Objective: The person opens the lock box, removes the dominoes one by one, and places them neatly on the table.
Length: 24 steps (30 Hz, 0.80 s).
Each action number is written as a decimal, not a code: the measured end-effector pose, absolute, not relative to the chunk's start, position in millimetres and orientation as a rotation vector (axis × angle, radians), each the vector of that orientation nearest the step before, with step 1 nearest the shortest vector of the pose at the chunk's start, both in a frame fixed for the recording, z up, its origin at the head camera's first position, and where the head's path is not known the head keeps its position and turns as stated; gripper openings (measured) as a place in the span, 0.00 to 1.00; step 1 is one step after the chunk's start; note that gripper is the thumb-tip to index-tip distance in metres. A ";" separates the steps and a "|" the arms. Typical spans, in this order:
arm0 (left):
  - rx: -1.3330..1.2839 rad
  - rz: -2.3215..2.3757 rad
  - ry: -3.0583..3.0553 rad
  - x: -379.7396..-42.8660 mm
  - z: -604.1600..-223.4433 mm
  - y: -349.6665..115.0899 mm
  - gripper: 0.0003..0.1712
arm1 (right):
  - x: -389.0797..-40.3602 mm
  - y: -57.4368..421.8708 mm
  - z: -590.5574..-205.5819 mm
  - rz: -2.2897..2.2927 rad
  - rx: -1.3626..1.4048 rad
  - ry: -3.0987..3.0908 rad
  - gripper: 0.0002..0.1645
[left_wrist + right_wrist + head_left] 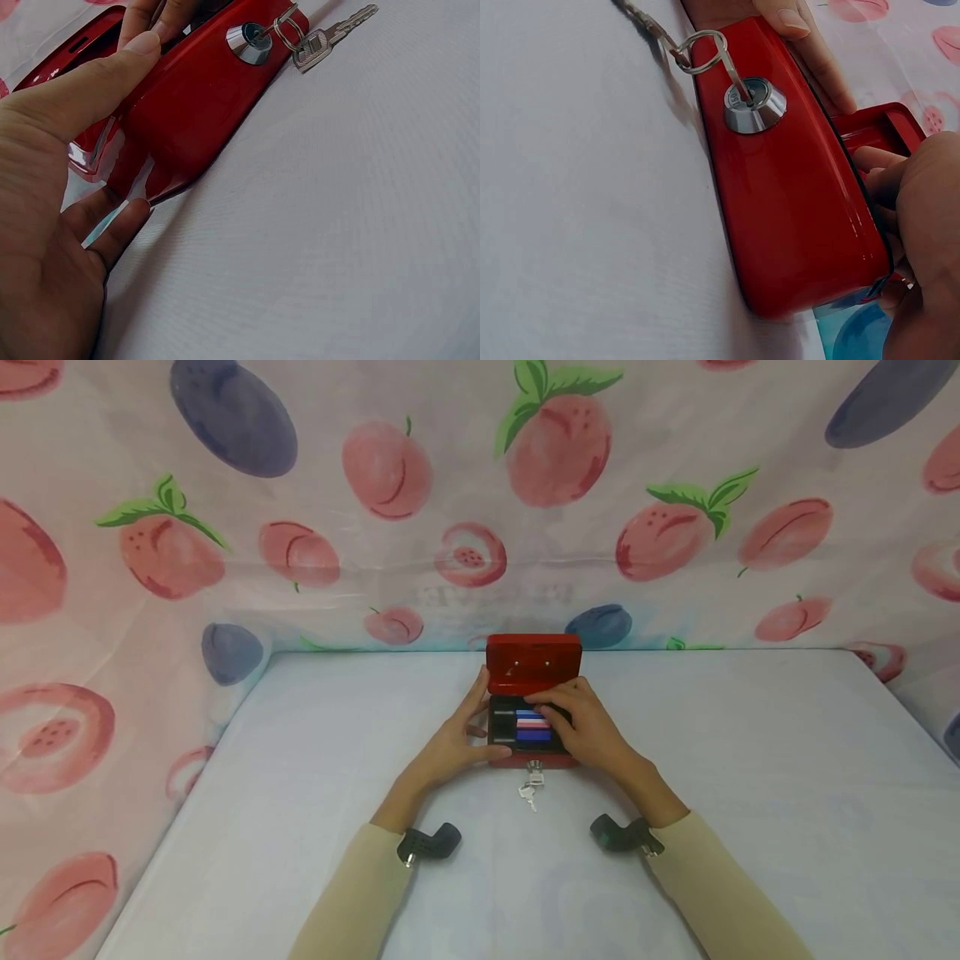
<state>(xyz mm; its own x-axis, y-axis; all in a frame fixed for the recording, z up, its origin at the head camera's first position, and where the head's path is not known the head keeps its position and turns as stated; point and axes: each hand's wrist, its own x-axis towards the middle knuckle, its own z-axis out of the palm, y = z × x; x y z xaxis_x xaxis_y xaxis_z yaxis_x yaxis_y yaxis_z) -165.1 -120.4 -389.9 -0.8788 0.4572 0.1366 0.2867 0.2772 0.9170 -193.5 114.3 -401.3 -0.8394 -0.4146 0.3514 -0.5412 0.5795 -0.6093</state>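
Note:
A red cash box (543,761) stands on the white table with its lid (534,662) raised at the back. Its black tray (503,727) holds several blue, white and pink strips (533,725), too small to identify. My left hand (452,745) grips the box's left end, thumb over the front rim and fingers against the side. Over the tray's right part, my right hand (587,724) reaches in with bent fingers; whether they pinch anything is hidden. A key sits in the front lock (755,106), and a second key (334,37) hangs from its ring.
White cloth covers the table (322,760). Behind and to the left hangs a fruit-printed curtain (465,460). Dark wrist cameras are strapped at both sleeve cuffs, close in front of the box.

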 end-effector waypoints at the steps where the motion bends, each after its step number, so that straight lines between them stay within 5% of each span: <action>1: 0.703 1.661 2.382 -165.1 -389.8 -120.4 0.61 | -193.7 114.4 -401.7 1.107 0.806 -2.635 0.16; 24: 0.673 1.648 2.391 -164.2 -387.9 -119.6 0.61 | -192.4 115.0 -398.8 0.946 0.799 -2.697 0.14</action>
